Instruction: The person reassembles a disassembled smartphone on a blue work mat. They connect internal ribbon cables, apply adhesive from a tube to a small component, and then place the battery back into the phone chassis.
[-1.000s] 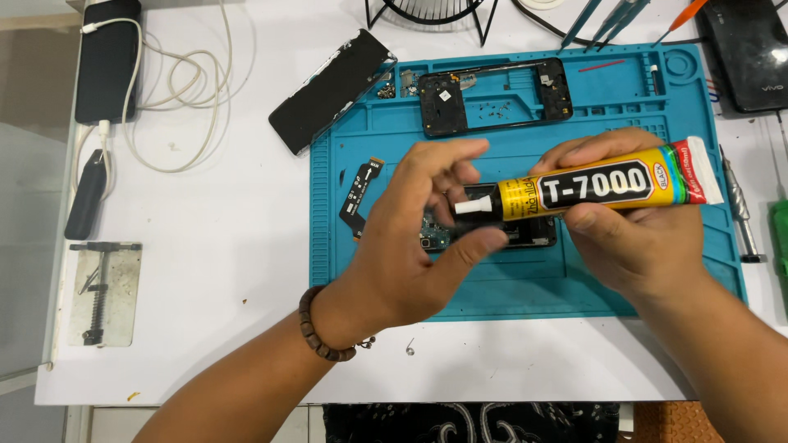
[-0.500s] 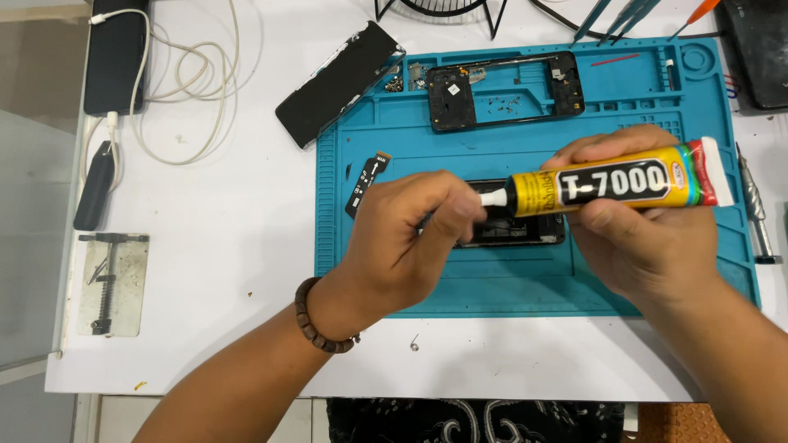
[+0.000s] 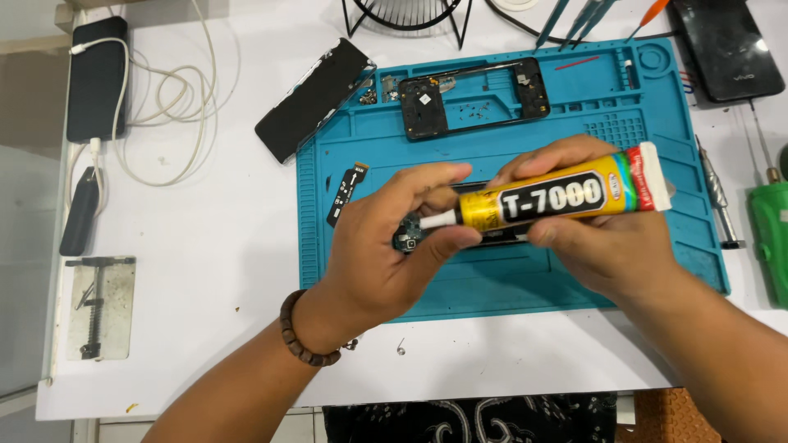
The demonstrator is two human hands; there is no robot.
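two hands, one glue tube

the right hand (image 3: 611, 246) is curled tight around a yellow glue tube (image 3: 550, 197) in the middle of the frame. the tube lies almost flat, with its white tip pointing left. the left hand (image 3: 390, 246) is closed too. its thumb and fingers pinch the white tip of the tube, and they also hold a small dark part (image 3: 408, 239) just under the tip. i cannot tell what the small part is.

both hands are above a blue mat (image 3: 509, 287) on a white table (image 3: 205, 271). under the hands a dark phone body (image 3: 492, 238) peeks out on the mat. near the top of the mat lies a black phone frame (image 3: 472, 94). a black flat piece (image 3: 312, 98) sits across the mat's upper left corner. at the left side of the frame there is a white cable (image 3: 164, 107) and a dark phone (image 3: 97, 78). a green tool (image 3: 771, 238) lies at the right edge.
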